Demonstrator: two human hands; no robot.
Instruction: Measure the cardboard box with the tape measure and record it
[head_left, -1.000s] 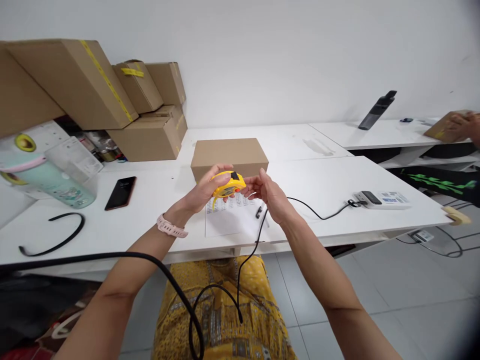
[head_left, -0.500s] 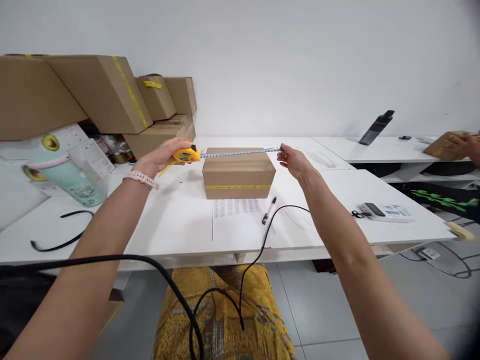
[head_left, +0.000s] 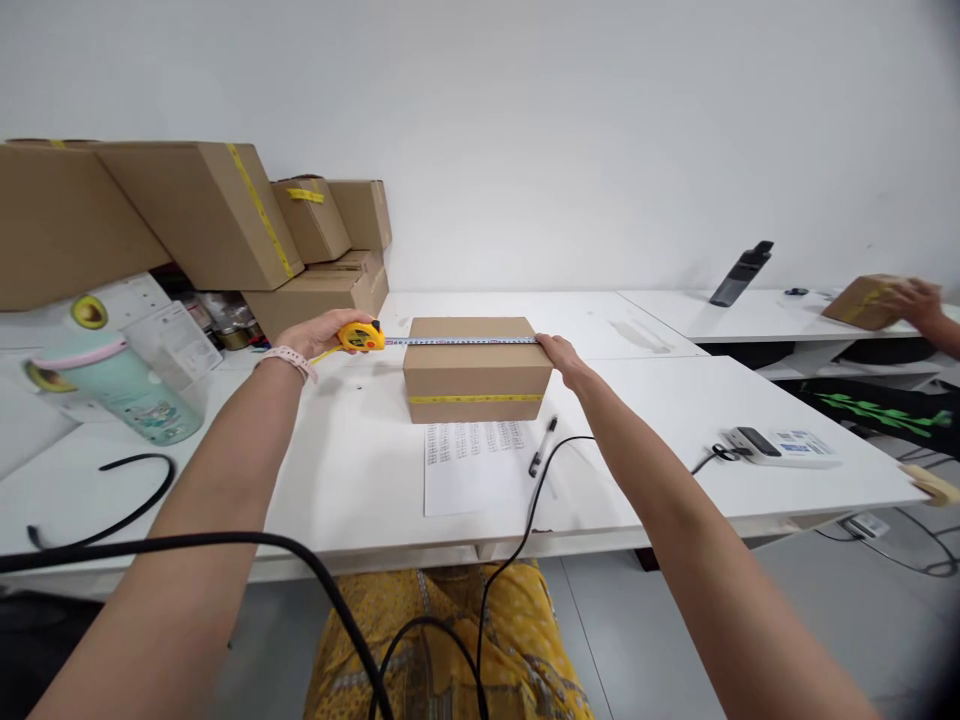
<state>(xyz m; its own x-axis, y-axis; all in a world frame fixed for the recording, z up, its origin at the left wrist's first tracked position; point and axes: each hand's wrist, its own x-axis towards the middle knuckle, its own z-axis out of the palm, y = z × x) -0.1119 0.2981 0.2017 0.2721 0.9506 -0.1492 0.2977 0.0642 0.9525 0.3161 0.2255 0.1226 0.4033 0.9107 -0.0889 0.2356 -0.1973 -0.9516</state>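
Note:
A small cardboard box [head_left: 475, 377] with a yellow tape band stands on the white table [head_left: 360, 470]. My left hand [head_left: 322, 335] is closed around a yellow tape measure case [head_left: 360, 337] just left of the box. The tape blade [head_left: 461, 341] stretches across the box's top. My right hand [head_left: 561, 356] pinches the blade's end at the box's right top edge.
A printed sheet [head_left: 472, 465] and a pen [head_left: 542, 446] lie in front of the box. Stacked cardboard boxes [head_left: 247, 230] and a green tumbler [head_left: 112, 390] stand at left. A white device [head_left: 784, 446] sits at right. Another person's hand [head_left: 919, 300] holds a box far right. Black cables [head_left: 300, 560] hang near me.
My hands pulled the tape out from the case, spread apart, then lowered it onto the top of the box; the blade now lies along the box's length.

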